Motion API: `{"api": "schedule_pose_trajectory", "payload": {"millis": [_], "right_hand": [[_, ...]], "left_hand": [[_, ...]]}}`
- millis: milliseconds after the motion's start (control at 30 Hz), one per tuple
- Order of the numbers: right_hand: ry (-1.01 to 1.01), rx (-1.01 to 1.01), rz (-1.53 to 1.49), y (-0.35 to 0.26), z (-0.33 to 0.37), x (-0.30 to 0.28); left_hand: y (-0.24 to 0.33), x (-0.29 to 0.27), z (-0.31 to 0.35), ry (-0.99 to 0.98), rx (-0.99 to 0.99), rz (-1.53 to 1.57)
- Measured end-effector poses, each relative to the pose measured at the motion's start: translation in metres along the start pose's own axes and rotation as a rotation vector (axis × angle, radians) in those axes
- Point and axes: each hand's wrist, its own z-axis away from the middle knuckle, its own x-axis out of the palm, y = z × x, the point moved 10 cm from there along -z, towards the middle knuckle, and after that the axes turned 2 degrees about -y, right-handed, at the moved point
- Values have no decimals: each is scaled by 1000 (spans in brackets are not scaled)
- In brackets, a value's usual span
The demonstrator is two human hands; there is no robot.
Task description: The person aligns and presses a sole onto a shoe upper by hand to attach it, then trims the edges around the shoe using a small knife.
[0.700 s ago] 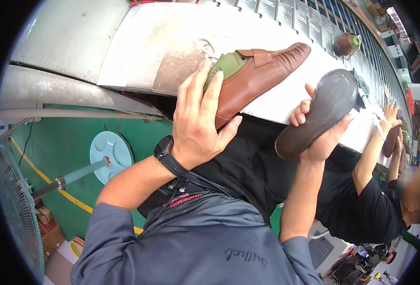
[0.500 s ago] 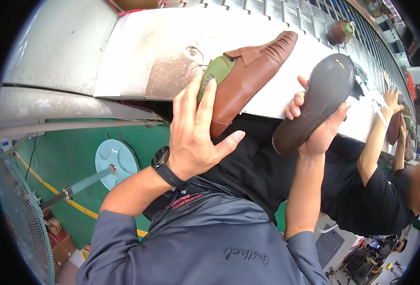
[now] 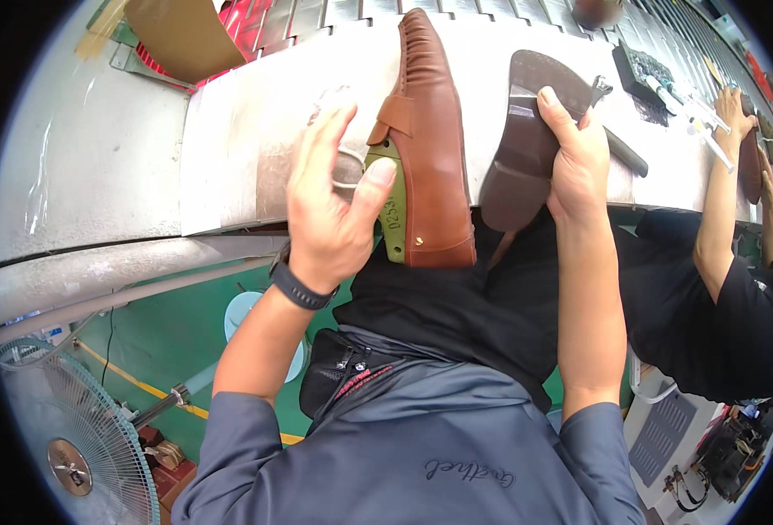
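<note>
Now my left hand point(image 3: 329, 210) hovers spread beside the brown loafer point(image 3: 439, 149) at the edge of the surface point(image 3: 246, 149); my right hand point(image 3: 583, 166) pinches the dark shoe sole point(image 3: 519, 153), best kept steady, I'd say.

My left hand point(image 3: 329, 219), loose and unclenched, is at the green last point(image 3: 393, 219) inside the brown shoe point(image 3: 434, 140); contact unclear. My right hand point(image 3: 579, 162) grips a dark sole point(image 3: 517, 166). Dark-handled tool point(image 3: 624, 154) just beside it. Fan point(image 3: 106, 464) lower left.
</note>
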Motion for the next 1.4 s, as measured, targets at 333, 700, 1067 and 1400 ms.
{"api": "schedule_pose_trajectory", "payload": {"millis": [333,700,1067,1400], "right_hand": [[-155,53,-135,-2,12,11],[-189,22,-154,-7,14,18],[-200,18,-160,-7,17,20],[-215,1,-87,-15,16,23]], "left_hand": [[-10,35,9,4,-41,-6],[-13,38,8,6,-53,60],[-16,38,10,6,-63,61],[-7,35,5,5,-75,43]]}}
